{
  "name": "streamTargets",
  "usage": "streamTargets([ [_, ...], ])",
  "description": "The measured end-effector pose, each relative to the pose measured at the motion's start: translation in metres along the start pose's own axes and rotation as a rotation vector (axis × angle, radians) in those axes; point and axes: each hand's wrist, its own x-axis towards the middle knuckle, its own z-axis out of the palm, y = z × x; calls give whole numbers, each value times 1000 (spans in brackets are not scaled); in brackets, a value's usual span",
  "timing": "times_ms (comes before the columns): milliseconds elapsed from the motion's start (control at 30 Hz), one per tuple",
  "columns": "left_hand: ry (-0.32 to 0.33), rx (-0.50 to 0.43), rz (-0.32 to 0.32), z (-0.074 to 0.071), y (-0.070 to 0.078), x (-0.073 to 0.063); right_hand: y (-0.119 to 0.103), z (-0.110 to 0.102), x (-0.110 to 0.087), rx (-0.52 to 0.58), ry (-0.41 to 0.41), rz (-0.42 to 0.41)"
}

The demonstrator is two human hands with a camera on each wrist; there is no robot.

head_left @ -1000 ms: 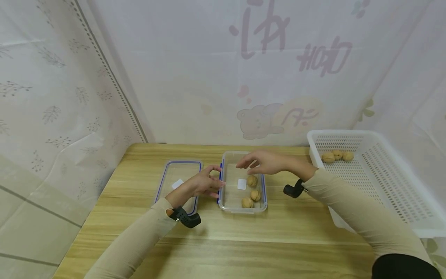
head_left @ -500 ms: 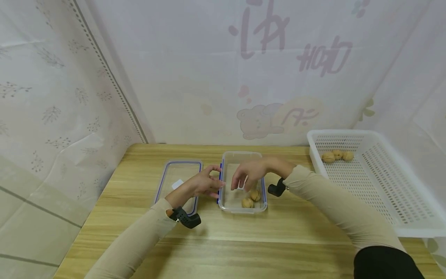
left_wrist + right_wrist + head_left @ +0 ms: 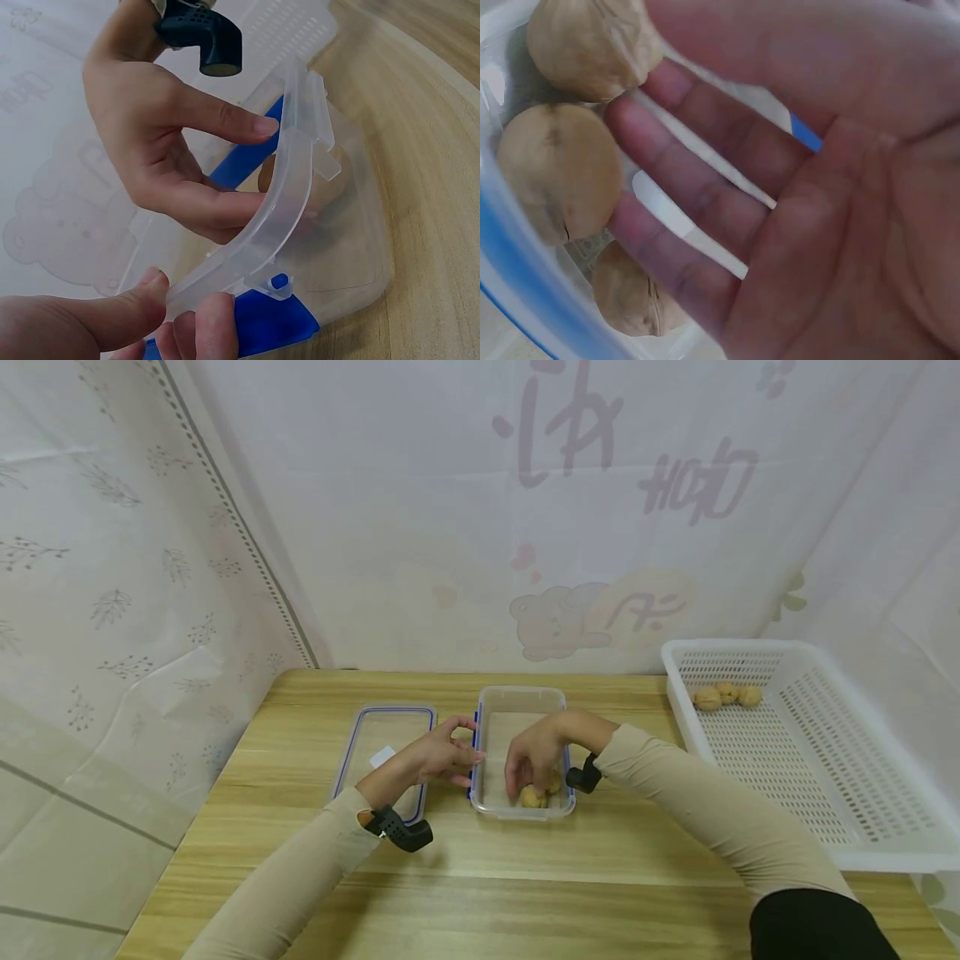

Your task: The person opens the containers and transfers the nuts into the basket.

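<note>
A clear plastic food container with blue clips holds several walnuts. My left hand pinches its left rim, thumb over the edge and fingers outside by a blue clip. Inside the container, my right hand reaches down with its thumb and fingertips on the front walnut. Its other fingertips lie against a second walnut, and a third walnut sits beyond. In the head view the right hand hides part of this group. A white label shows between the fingers.
The container's clear lid with a blue seal lies at the left, partly under the left forearm. A white perforated basket stands at the right with three walnuts in its far left corner. A curtain hangs behind the wooden table.
My right hand has moved from above the container's far part toward the front and down to the walnuts. My left hand stays at the left rim.
</note>
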Motion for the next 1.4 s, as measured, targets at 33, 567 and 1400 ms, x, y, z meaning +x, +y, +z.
streamTargets([
  [33, 0, -1, 0, 0, 0, 0, 0, 1, 0, -3, -3, 11],
  [567, -1, 6, -1, 1, 0, -1, 2, 10, 4, -41, 15, 43],
  [1400, 4, 1, -3, 1, 1, -1, 7, 9, 0, -20, 119, -34],
])
